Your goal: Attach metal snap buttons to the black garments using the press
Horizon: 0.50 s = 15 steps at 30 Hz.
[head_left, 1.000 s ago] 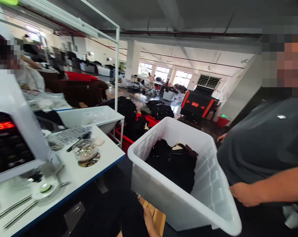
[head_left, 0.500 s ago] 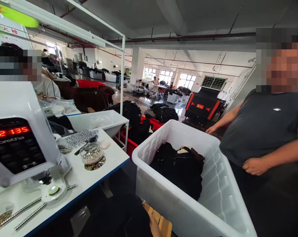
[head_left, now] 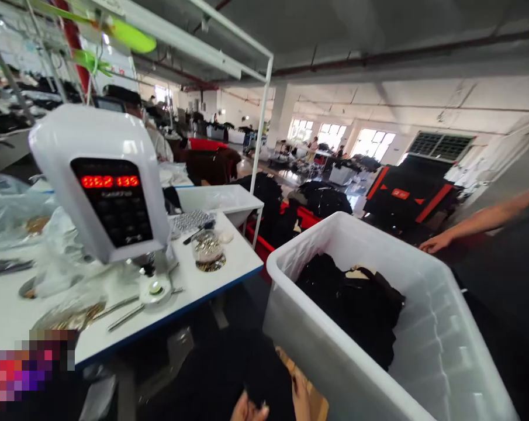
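A black cloth [head_left: 246, 362], probably a garment, spreads dark and shapeless at the bottom centre, in front of me. My left hand [head_left: 249, 408] is at the lower edge of the view, its fingers closed on this cloth in a pinch. To the right, my right hand [head_left: 301, 396] has its fingers curled at the cloth's right edge, above a slatted wooden surface [head_left: 319, 404]. The lower parts of both hands are cut off by the frame. Close by on the right stands a large white plastic bin [head_left: 334, 345] with black garments [head_left: 352, 310] heaped inside.
On the left, a white press machine [head_left: 102, 134] with a red number display stands on a white worktable [head_left: 231, 260]. A clear tub of metal fasteners [head_left: 207, 247] sits there. A person's arm [head_left: 479, 219] reaches in beyond the bin. Red bins [head_left: 310, 218] hold more dark garments.
The view has turned left, bringing more of the machine and table into sight. My left hand has come into view on the black cloth. The person at right is mostly out of frame.
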Motion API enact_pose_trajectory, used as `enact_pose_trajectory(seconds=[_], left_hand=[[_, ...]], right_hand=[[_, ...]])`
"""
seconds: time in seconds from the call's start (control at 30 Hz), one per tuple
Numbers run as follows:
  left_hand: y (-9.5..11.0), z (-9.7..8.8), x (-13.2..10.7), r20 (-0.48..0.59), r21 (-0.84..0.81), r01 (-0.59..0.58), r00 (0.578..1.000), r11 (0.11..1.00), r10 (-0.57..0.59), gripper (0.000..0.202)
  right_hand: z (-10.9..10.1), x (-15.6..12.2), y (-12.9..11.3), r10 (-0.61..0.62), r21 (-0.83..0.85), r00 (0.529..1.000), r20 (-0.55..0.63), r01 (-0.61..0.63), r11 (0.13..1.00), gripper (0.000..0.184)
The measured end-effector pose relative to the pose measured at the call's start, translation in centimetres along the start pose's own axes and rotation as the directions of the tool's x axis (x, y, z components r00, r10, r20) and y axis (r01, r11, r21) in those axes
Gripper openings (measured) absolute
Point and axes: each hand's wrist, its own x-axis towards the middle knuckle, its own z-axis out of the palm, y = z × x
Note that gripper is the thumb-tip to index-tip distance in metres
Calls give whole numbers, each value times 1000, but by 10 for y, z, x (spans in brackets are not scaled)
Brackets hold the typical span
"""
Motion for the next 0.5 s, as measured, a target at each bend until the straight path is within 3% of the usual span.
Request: enact_pose_trajectory(seconds=[0.07, 0.13, 0.2, 0.3, 0.37, 0.5], left_hand=[[-12, -12, -14, 201, -13, -97, 975, 995, 97, 76], [-17, -18, -20, 385, -53, -181, 904, 982, 187, 73], [-18, -19, -21, 432, -113, -217, 868, 970, 245, 68], [-11, -14, -22, 349, -188, -276, 878, 943, 327, 63], [-1, -7, -28, 276, -177, -330, 888, 927, 369, 58], [21, 3, -37, 137, -13, -478, 869, 878, 475, 50]], right_hand=[[-1, -9, 19, 77, -33, 994, 82, -74, 997, 25], [-2, -13, 32, 131, -38, 980, 148, -127, 991, 33], [-5, -12, 36, 137, 20, 976, 171, -143, 990, 43], [-15, -15, 22, 73, 184, 988, 137, -98, 978, 52], [-21, -25, 2, -23, 238, 994, 106, -3, 971, 50], [-11, -49, -34, -252, 144, 934, 255, 221, 965, 47]])
